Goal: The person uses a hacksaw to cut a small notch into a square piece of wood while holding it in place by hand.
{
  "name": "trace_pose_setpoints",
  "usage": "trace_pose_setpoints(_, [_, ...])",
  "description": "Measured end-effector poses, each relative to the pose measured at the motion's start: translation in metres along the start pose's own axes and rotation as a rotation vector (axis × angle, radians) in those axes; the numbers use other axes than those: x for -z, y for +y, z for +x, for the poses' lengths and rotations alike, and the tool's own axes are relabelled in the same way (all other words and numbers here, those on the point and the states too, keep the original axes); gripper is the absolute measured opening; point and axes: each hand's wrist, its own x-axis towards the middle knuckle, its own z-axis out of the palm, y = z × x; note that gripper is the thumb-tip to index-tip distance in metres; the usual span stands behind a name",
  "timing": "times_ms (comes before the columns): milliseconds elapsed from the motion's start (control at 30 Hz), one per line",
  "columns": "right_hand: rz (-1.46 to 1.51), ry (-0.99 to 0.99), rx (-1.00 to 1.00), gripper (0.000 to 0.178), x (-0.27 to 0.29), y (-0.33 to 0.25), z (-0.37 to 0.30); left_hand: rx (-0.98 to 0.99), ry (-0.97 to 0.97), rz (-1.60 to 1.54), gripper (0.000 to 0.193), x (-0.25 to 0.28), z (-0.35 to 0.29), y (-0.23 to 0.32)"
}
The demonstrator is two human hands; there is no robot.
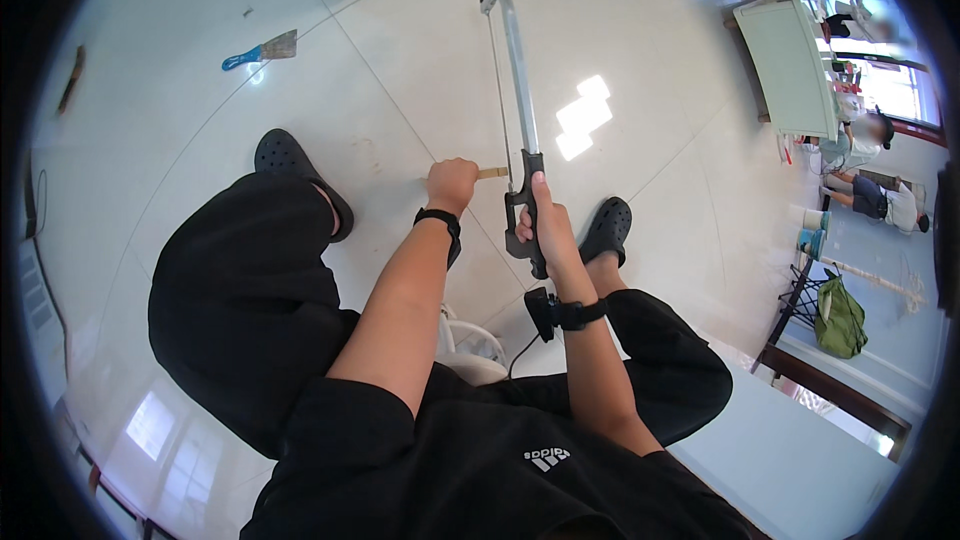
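Observation:
My right hand (545,225) is wrapped round the black handle of a hacksaw (521,80). The saw's silver frame points away from me, its thin blade on the left side. Closed in a fist, my left hand (452,185) grips a narrow wooden strip (491,173), whose short end sticks out to the right. That end lies at the blade, close to the saw's handle; whether the blade touches or cuts into it I cannot tell. Most of the strip is hidden in the left fist.
A putty knife (260,51) with a blue handle lies on the tiled floor at the far left. A brown stick (72,78) lies beyond it. My feet in black clogs stand either side. At right are a pale cabinet (790,65), a green bag (839,317) and other people.

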Motion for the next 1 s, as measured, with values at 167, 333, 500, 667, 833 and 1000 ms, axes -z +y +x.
trace_pose_setpoints(167, [-0.098,-0.023,-0.029,0.069,-0.003,0.017,0.031,-0.018,0.049,-0.005,0.014,-0.006,0.001,-0.004])
trace_pose_setpoints(333, [-0.133,0.007,-0.040,0.069,-0.009,0.022,0.037,-0.017,0.022,-0.014,0.015,-0.005,0.002,-0.003])
trace_pose_setpoints(500, [-0.140,0.006,-0.074,0.065,-0.010,0.023,0.038,-0.006,0.011,0.001,0.011,0.000,0.001,-0.001])
trace_pose_setpoints(667, [-0.094,-0.017,-0.096,0.064,-0.008,0.025,0.041,0.000,-0.024,0.061,0.013,-0.005,0.005,-0.003])
trace_pose_setpoints(833, [-0.080,-0.049,-0.086,0.068,-0.002,0.013,0.039,0.013,-0.038,0.067,0.012,0.002,0.003,0.003])
trace_pose_setpoints(1000, [-0.083,-0.053,-0.104,0.068,-0.003,0.015,0.041,0.030,-0.067,0.072,0.013,0.002,0.004,0.001])
